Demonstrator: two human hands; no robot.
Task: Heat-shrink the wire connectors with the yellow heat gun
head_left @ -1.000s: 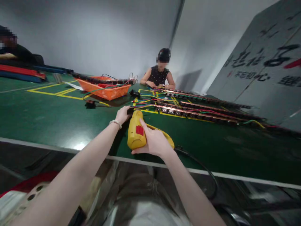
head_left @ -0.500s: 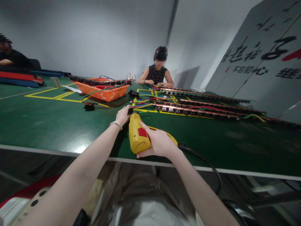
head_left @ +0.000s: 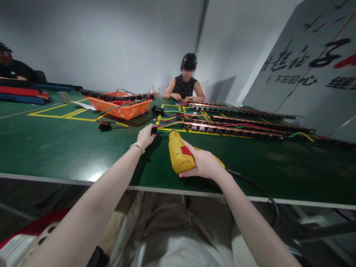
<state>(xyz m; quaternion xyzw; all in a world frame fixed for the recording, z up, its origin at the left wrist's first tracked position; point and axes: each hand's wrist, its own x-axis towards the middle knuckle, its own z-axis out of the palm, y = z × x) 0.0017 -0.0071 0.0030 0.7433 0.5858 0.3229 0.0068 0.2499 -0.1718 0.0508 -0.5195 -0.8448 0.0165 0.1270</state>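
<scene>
My right hand (head_left: 204, 163) is wrapped round a yellow heat gun (head_left: 180, 154) with a red label on its body. Its nozzle points away from me toward the wires, and a black cord trails off to the right. My left hand (head_left: 147, 136) is closed on a small black connector (head_left: 154, 130), from which coloured wires run to the right. Those wires join a long strip (head_left: 211, 129) of copper bars and black parts lying across the table. The heat gun's nozzle is apart from the connector, just to its right.
An orange basket (head_left: 122, 108) holding black strips stands at the back left, with a loose black connector (head_left: 105, 126) before it. Further strips (head_left: 244, 110) lie behind mine on the green table (head_left: 69, 152). A co-worker (head_left: 187, 79) sits opposite; another person (head_left: 16, 66) is far left.
My right hand has carried the heat gun to the right, away from the connector, and slightly up in the picture. My left hand stays almost in place, still gripping the connector.
</scene>
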